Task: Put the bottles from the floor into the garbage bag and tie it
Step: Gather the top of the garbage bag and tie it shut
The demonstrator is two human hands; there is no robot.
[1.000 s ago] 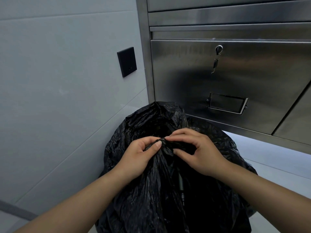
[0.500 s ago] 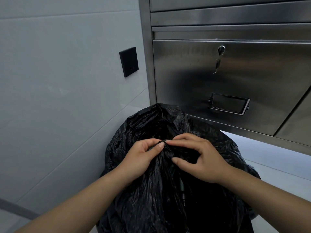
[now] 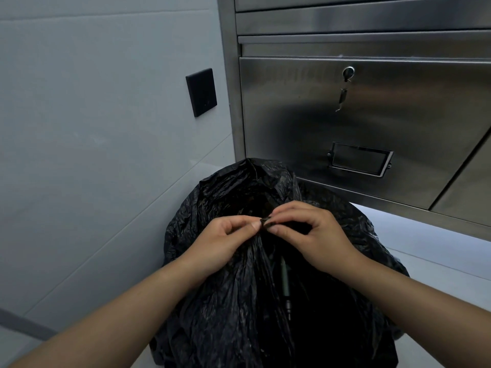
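A black garbage bag (image 3: 239,301) stands on the floor in front of me, its crinkled top gathered into a bunch at the middle. My left hand (image 3: 220,240) pinches that gathered plastic from the left with thumb and forefinger. From the right, my right hand (image 3: 310,235) pinches the same small twisted end, fingertips nearly meeting those of the left. A loose flap of the bag (image 3: 249,181) stands up behind my hands. No bottles show; the bag hides its contents.
A stainless steel cabinet (image 3: 372,115) with a key in its lock (image 3: 348,73) and a label holder (image 3: 360,159) rises just behind the bag. A grey tiled wall (image 3: 93,128) with a black switch plate (image 3: 201,92) stands on the left. Pale floor (image 3: 430,248) lies to the right.
Both hands stayed at the bag's gathered top. The fingertips have drawn closer together and now pinch a small twisted end of plastic between them.
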